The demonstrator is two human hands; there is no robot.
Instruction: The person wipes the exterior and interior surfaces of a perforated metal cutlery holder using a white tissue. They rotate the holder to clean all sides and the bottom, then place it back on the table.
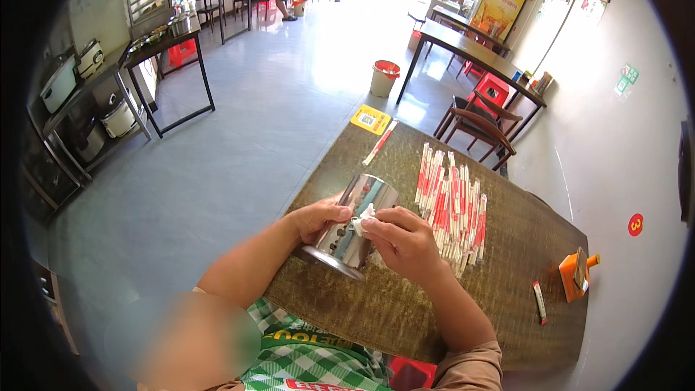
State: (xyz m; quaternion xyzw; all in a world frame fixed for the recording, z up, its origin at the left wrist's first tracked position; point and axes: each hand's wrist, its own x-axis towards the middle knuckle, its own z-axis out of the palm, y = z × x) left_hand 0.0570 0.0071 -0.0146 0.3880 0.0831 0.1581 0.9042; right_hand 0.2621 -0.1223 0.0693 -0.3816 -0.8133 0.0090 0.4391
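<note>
A shiny metal cylinder with small holes in its side [342,240] is tilted above the near left part of the brown table [326,293]. My left hand [318,219] is closed round its left side, thumb on the wall. In my right hand [404,240] a crumpled white tissue [363,221] is pinched against the cylinder's side. To the right of that hand lies a loose pile of paper-wrapped chopsticks [452,206], white and red. One more wrapped pair of chopsticks [380,143] lies apart, beyond the cylinder.
A yellow card [371,120] lies at the table's far corner. On the right are an orange box [572,280] and a small wrapped packet [540,303]. Beyond stand a waste bin [384,80], a wooden chair [481,129] and another table [470,58]. Two people sit far off.
</note>
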